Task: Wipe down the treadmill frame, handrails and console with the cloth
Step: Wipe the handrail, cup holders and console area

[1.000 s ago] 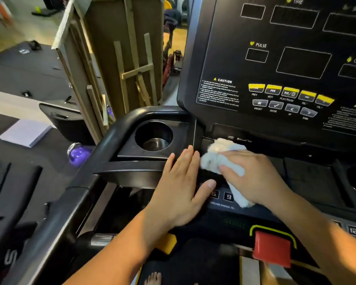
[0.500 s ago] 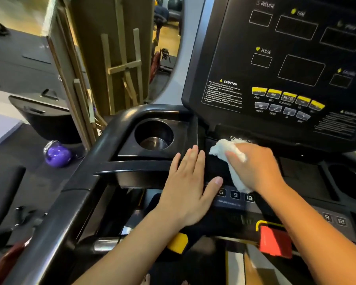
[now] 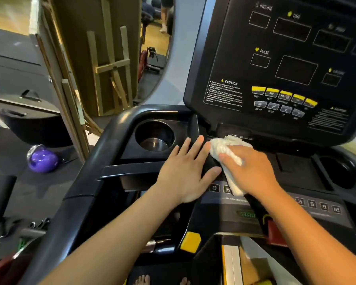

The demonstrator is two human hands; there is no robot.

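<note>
Right now the white cloth point(image 3: 226, 150) lies bunched on the black shelf just below the upright console point(image 3: 286, 64), pressed down under the right hand point(image 3: 253, 171), whose fingers point(image 3: 224, 156) lie curled over it and hold it against the surface. The left hand point(image 3: 185, 173) rests flat just to its left, fingers straight and spread, holding nothing, thumb nearly touching the cloth. The likeliest slip is a button press: the numbered keys point(image 3: 317, 205) sit just near of the right wrist, and a trailing tail of cloth hangs over the left row of keys point(image 3: 214, 188), so a firm downward stroke could trigger one if the machine has power. The red stop pad point(image 3: 275, 233) lies nearer still, under the right forearm. A wide sweep left could drop the cloth into the cup holder point(image 3: 154, 136). Bare toes point(image 3: 143, 279) show at the near edge, so a belt start would be risky.
</note>
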